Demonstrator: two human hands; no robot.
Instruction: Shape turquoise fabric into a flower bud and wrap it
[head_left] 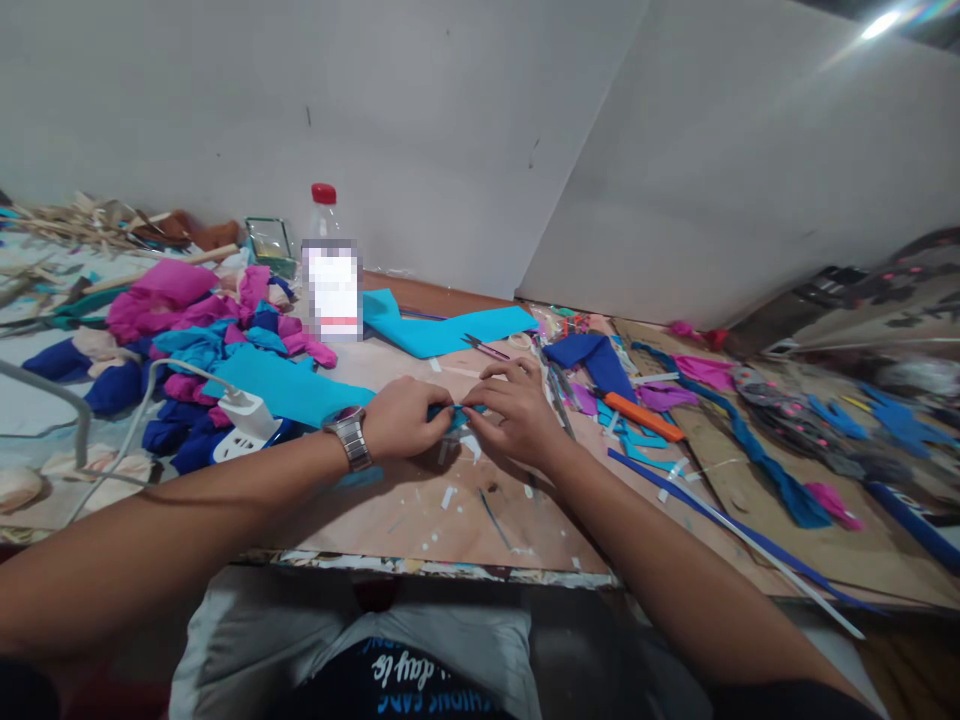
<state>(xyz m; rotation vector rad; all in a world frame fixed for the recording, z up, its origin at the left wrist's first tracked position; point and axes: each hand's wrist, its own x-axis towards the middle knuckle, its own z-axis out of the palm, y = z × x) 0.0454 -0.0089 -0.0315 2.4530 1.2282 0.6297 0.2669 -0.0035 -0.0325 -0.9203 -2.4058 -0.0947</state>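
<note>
My left hand (405,418), with a metal watch on its wrist, and my right hand (511,412) meet over the wooden board (420,505) in front of me. Both have their fingers pinched on a small light-blue strip of paper (452,413) that shows between them. Most of the strip is hidden under my fingers. A larger light-blue sheet (289,388) lies just left of my left hand, and another light-blue sheet (450,328) lies beyond my hands.
A heap of pink, blue and dark-blue crepe paper (187,345) sits at the left, with a white power strip (244,428) and a red-capped plastic bottle (330,275). An orange cutter (643,416), scissors (484,346) and coloured strips lie to the right. White walls stand behind.
</note>
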